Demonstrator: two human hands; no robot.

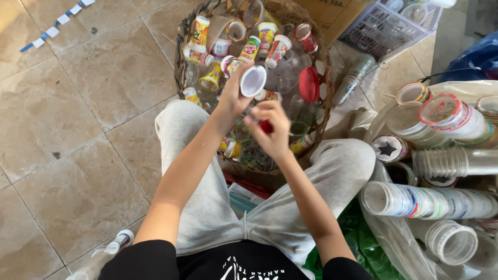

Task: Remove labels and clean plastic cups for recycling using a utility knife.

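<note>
My left hand (233,96) holds a small white plastic cup (253,80) tilted, its open mouth facing the camera. My right hand (271,129) is just below and to the right of the cup, fingers closed around a small red-handled tool (265,126) whose thin tip points up toward the cup. Both hands hover over a round woven basket (179,62) filled with several used plastic cups with colourful labels and clear cups. I sit with my knees in grey trousers on either side of the basket.
Stacks of nested clear and white plastic cups (425,199) lie on plastic sheeting at the right. A cardboard box (332,13) and a white plastic crate (381,28) stand behind the basket. Beige floor tiles (78,103) spread to the left. A red lid (309,84) rests in the basket.
</note>
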